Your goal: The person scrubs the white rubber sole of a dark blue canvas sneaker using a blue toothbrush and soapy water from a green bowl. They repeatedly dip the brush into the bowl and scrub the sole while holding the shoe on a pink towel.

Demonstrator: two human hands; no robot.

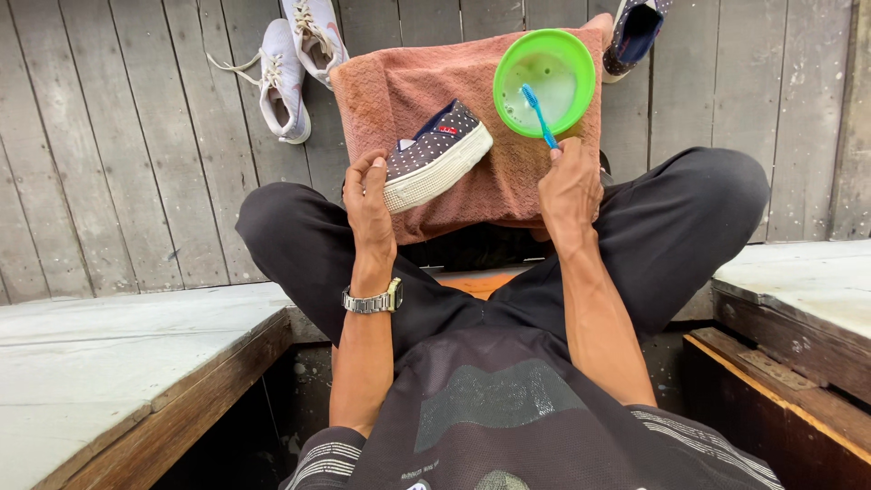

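On the rust-brown terry towel [508,181], the navy polka-dot slip-on shoe with a white sole [437,154] lies with its long axis slanting up toward the round green plastic bowl [544,82]. The left hand [367,195] clasps its heel; the right hand [570,186], nearer the bowl, pinches a blue toothbrush [538,113], bristles dipped inside.

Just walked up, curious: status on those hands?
Left hand grips dotted shoe on towel. Right hand holds blue toothbrush, bristles in green bowl. Nothing in the way.
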